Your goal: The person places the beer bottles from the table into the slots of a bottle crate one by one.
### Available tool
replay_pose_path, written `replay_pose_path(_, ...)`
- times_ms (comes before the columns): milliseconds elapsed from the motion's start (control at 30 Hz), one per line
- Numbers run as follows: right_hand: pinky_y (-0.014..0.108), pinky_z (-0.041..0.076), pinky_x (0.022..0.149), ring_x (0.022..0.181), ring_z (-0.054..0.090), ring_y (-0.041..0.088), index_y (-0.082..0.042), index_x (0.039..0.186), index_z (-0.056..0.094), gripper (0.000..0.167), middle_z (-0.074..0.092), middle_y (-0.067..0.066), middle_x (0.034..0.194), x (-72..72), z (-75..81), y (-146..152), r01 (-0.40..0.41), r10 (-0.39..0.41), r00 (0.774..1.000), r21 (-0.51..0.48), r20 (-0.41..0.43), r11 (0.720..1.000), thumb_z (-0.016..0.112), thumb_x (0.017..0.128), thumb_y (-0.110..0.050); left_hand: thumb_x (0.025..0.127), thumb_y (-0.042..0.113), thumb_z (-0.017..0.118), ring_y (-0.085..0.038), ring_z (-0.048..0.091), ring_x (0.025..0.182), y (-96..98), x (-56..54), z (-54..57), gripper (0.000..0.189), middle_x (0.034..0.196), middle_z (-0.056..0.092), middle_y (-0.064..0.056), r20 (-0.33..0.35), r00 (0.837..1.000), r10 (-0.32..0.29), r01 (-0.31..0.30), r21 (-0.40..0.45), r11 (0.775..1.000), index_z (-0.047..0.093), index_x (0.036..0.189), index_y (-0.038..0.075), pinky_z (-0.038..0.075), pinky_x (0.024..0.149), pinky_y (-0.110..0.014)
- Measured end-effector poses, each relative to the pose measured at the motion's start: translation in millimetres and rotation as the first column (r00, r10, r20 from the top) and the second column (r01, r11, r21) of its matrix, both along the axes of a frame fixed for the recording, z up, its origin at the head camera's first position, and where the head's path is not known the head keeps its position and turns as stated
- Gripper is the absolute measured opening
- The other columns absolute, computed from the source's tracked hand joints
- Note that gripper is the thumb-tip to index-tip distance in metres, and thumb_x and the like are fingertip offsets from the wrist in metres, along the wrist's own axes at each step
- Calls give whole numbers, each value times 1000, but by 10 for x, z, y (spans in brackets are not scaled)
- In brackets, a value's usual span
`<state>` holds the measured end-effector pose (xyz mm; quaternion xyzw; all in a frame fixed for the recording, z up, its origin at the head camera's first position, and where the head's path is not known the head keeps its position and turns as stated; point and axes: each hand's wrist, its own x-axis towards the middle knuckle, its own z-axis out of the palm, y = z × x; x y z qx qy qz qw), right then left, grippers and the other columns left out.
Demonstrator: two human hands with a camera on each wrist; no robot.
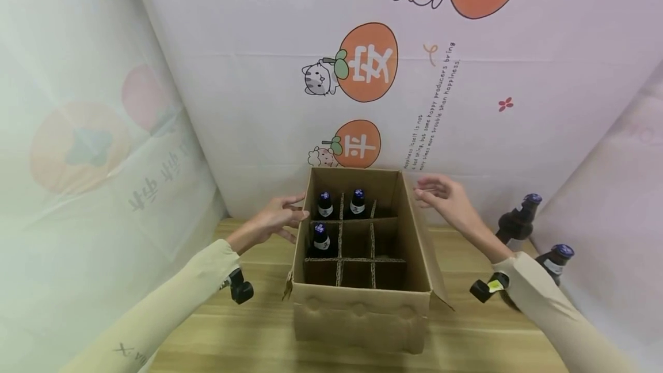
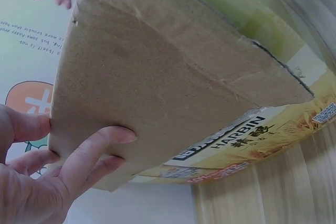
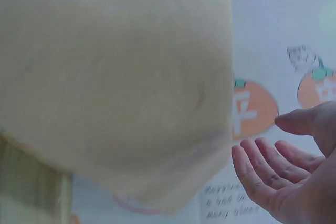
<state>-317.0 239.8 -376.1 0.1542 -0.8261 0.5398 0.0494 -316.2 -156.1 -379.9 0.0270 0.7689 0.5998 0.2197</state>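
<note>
An open cardboard box [image 1: 361, 315] with cardboard dividers [image 1: 357, 220] stands in the middle of the head view. Three dark bottles with blue caps sit in its cells: a back-left bottle [image 1: 325, 205], a back-middle bottle [image 1: 357, 202] and a left bottle [image 1: 321, 239]. My left hand [image 1: 271, 217] touches the box's left side, fingers spread. In the left wrist view, its fingertips [image 2: 123, 135] rest on the brown side flap [image 2: 142, 72]. My right hand [image 1: 445, 197] is beside the box's far right corner, fingers loosely bent and holding nothing; the right wrist view shows it apart from the flap [image 3: 115, 77].
Two more dark bottles, one farther back [image 1: 518, 220] and one nearer [image 1: 555, 261], stand on the wooden table [image 1: 243, 327] at the right, the nearer partly behind my right sleeve. A printed white cloth [image 1: 269, 102] hangs close behind the box.
</note>
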Motion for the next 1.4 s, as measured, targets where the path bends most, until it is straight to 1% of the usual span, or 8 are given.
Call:
replay_pose_path(300,6,55,84,92,59,-13,14,134,56,40,64,37,128,129,-270,546,238,-223,968,124,-118,963,62,106,-14,106,9,60,-54,49,138,0,-15,-39,69,156,46,-30,5,1000,-5,5,-5,1000,26,166,12,69,77,-44)
replay_pose_path(433,3,43,80,94,60,-2,8,128,65,31,70,31,122,215,-375,785,478,-413,862,204,-294,854,62,104,-11,105,10,60,-54,49,139,3,-21,-34,70,156,46,-29,3,1000,-2,2,-7,1000,26,166,13,69,77,-44)
replay_pose_path(667,63,37,106,111,55,55,14,114,65,22,64,37,116,308,-608,1210,686,-514,650,141,-559,714,57,97,2,105,10,60,-53,50,138,-4,-13,-15,70,157,46,-29,3,1000,5,-5,-6,1000,27,166,14,69,77,-43)
replay_pose_path(767,69,23,116,126,45,58,14,122,62,30,59,38,131,341,-720,1422,753,-592,633,217,-498,622,52,100,-4,105,10,60,-54,50,138,-10,-12,-14,70,157,45,-30,-4,1000,2,-2,-16,1000,26,166,13,69,76,-42)
replay_pose_path(867,71,17,123,141,32,55,12,143,49,47,42,39,151,395,-887,1611,773,-717,633,294,-293,562,47,100,-6,105,10,61,-54,51,138,-6,-13,-15,70,157,45,-30,-1,1000,1,-1,-18,1000,27,166,14,69,77,-42)
replay_pose_path(1000,59,36,114,128,42,50,17,138,49,46,46,38,138,433,-1156,1744,827,-807,561,170,-183,536,45,93,4,105,10,61,-54,51,137,0,-7,-9,70,156,46,-30,-18,1000,-13,13,-15,1000,27,166,12,69,78,-43)
replay_pose_path(1167,31,39,88,98,52,37,13,119,64,33,64,30,113,370,-1318,1689,868,-838,490,47,-240,494,46,93,4,105,9,59,-53,53,135,-27,34,-38,69,157,44,-31,-37,999,-15,15,-16,1000,26,166,9,69,77,-43)
replay_pose_path(1400,60,37,101,111,48,48,12,113,60,25,55,30,112,107,-1442,1513,875,-859,441,-88,-260,475,45,96,1,106,10,59,-53,53,135,-13,23,-67,69,158,42,-31,-37,999,-10,10,-1,1000,26,166,11,69,80,-45)
